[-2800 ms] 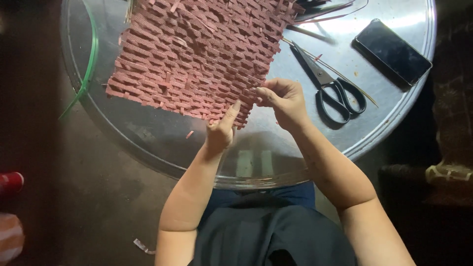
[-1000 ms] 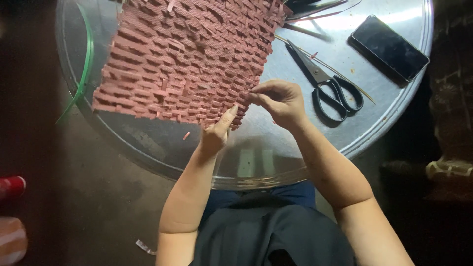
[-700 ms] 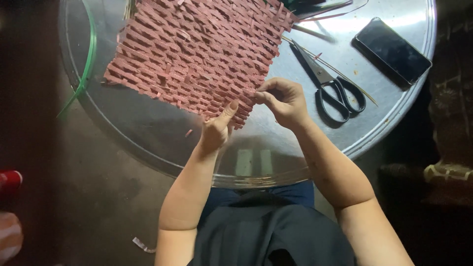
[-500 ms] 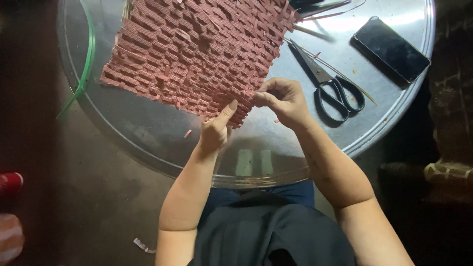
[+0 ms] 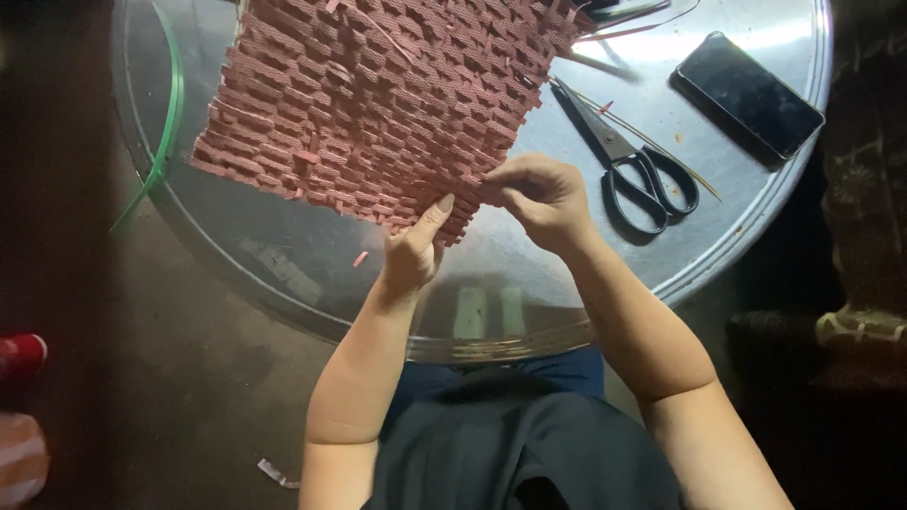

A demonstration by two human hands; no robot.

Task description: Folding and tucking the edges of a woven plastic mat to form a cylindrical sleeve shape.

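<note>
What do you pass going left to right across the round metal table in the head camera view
Green strap at the left rim → pinkish-red woven mat → left hand at the mat's near edge → right hand pinching that edge → black-handled scissors → dark phone near the right rim.

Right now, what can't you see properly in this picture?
- Woven pink mat: its far end is cut off by the top edge of the head view.
- Right hand: its fingertips curl under at the mat's corner, so what they pinch is hidden.
- Left hand: only the thumb lies on the mat; the other fingers are hidden under it.
- Green strap: its upper end runs out of frame.
- Red thing at the left edge: cut off, too dark to identify.
</note>
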